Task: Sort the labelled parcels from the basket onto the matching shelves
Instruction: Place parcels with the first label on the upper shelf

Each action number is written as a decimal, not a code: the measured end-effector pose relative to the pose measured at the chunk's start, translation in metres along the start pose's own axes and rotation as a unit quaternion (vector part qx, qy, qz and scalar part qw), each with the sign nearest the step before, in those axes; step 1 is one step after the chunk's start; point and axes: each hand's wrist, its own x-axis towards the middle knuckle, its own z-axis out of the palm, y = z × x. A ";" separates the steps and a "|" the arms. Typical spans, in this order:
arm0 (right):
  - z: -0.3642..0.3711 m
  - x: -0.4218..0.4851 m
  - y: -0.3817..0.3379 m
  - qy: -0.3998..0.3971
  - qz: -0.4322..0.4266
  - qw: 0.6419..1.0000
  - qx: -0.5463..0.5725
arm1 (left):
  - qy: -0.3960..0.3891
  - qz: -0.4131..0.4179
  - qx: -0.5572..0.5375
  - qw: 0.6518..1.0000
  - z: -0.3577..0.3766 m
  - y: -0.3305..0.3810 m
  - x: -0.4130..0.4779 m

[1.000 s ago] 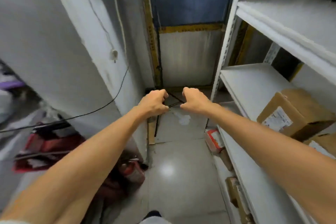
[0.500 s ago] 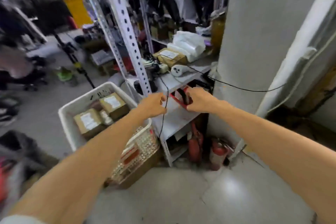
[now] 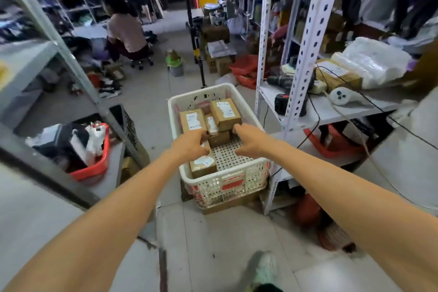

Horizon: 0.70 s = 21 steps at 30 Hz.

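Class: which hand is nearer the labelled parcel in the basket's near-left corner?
Left. The left hand is just beyond the parcel, at its far edge; the right hand is farther right, over the bare perforated floor of the basket.

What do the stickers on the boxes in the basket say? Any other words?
White label on the far brown cardboard parcel: handwriting maybe starting "A", rest too blurred.
White labels on the other brown parcels in the white plastic basket: too blurred to read.
Elsewhere: no readable text.
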 end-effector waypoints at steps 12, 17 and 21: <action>-0.012 0.172 0.032 -0.020 -0.048 0.998 0.022 | 0.000 -0.067 -0.019 0.998 -0.023 -0.056 0.130; -0.028 0.241 0.068 -0.059 -0.019 0.998 0.019 | -0.003 -0.102 -0.020 0.995 -0.034 -0.059 0.198; -0.027 0.275 0.089 -0.066 -0.019 0.997 0.041 | -0.019 -0.123 -0.039 0.991 -0.019 -0.066 0.235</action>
